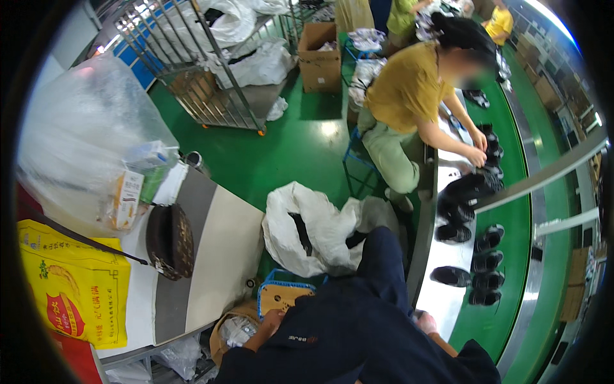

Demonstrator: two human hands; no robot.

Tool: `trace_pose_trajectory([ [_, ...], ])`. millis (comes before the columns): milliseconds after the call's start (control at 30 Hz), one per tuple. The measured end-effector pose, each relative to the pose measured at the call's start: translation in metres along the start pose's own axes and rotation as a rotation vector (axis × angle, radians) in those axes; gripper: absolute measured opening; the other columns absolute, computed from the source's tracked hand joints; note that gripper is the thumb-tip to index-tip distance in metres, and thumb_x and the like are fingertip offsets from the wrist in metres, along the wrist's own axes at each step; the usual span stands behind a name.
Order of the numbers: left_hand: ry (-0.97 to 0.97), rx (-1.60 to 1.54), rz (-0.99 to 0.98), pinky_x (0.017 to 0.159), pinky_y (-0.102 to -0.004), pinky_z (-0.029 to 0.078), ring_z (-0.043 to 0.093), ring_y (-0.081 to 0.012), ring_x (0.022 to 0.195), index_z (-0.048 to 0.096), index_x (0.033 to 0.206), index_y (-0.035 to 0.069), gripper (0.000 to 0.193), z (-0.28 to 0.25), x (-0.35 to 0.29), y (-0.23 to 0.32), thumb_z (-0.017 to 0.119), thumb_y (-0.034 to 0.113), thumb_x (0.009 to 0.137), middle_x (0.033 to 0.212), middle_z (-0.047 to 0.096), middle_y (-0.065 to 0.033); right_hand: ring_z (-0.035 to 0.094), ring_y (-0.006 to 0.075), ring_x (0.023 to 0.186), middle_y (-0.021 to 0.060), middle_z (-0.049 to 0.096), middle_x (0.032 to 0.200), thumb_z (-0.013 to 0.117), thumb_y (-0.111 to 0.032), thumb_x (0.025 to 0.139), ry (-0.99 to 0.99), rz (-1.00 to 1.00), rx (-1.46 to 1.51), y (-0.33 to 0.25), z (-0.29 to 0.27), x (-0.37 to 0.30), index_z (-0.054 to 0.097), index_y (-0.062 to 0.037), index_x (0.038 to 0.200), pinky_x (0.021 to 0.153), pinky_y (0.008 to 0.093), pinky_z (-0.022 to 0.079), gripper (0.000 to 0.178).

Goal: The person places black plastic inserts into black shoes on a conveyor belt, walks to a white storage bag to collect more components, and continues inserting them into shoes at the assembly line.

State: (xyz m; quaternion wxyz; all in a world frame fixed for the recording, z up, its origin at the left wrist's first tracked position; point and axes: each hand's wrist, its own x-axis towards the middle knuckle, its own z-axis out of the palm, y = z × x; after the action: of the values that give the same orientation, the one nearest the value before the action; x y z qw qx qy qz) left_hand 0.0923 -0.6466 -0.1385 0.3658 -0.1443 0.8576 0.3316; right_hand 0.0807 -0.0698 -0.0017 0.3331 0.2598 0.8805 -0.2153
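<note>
My left hand (pixel 274 319) is low beside my dark jacket, at the near edge of a blue-framed stool (pixel 286 298) with a brown board top. Its fingers are mostly hidden, so I cannot tell whether it grips the stool. My right hand (pixel 425 322) is at the near end of the metal ledge (pixel 441 304) along the conveyor; it is blurred and its fingers are unclear. Ahead of it lies a black shoe (pixel 451 276) on the ledge. Several more black shoes, one of them a nearby shoe (pixel 488 262), stand on the green belt (pixel 462 323).
A seated co-worker (pixel 406 89) in a yellow top handles black shoes farther up the line. White sacks (pixel 300 224) lie on the floor before my knees. To the left, a table (pixel 220 246) bears a dark pouch (pixel 171 242) and yellow bag (pixel 73 288). A cage trolley (pixel 240 96) stands behind.
</note>
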Motion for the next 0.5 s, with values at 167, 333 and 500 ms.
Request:
trace_pose_trajectory([
  [167, 0.038, -0.345, 0.165, 0.077, -0.05, 0.051, 0.069, -0.0455, 0.091, 0.074, 0.09, 0.0, 0.037, -0.018, 0.046, 0.032, 0.06, 0.035, 0.094, 0.092, 0.072, -0.0251, 0.069, 0.0419, 0.111, 0.026, 0.074, 0.11, 0.065, -0.033, 0.09, -0.058, 0.023, -0.039, -0.009, -0.009, 0.03, 0.075, -0.0002, 0.107, 0.098, 0.0483, 0.053, 0.038],
  [333, 0.245, -0.072, 0.279, 0.086, -0.0521, 0.053, 0.07, -0.0409, 0.095, 0.075, 0.094, 0.003, 0.031, -0.072, 0.155, 0.104, 0.061, 0.031, 0.089, 0.093, 0.073, -0.0231, 0.07, 0.0437, 0.106, 0.0277, 0.073, 0.105, 0.065, -0.033, 0.089, -0.108, -0.067, -0.252, -0.084, -0.059, 0.117, 0.075, 0.0002, 0.1, 0.091, 0.0485, 0.056, 0.037],
  [500, 0.209, -0.111, 0.297, 0.085, -0.0434, 0.057, 0.073, -0.0341, 0.094, 0.075, 0.108, 0.004, 0.03, -0.201, 0.231, 0.241, 0.067, 0.027, 0.091, 0.1, 0.076, -0.0177, 0.073, 0.0393, 0.084, 0.0235, 0.074, 0.087, 0.069, -0.032, 0.091, 0.075, -0.366, 0.05, -0.315, -0.171, 0.184, 0.073, 0.0004, 0.101, 0.078, 0.0451, 0.057, 0.034],
])
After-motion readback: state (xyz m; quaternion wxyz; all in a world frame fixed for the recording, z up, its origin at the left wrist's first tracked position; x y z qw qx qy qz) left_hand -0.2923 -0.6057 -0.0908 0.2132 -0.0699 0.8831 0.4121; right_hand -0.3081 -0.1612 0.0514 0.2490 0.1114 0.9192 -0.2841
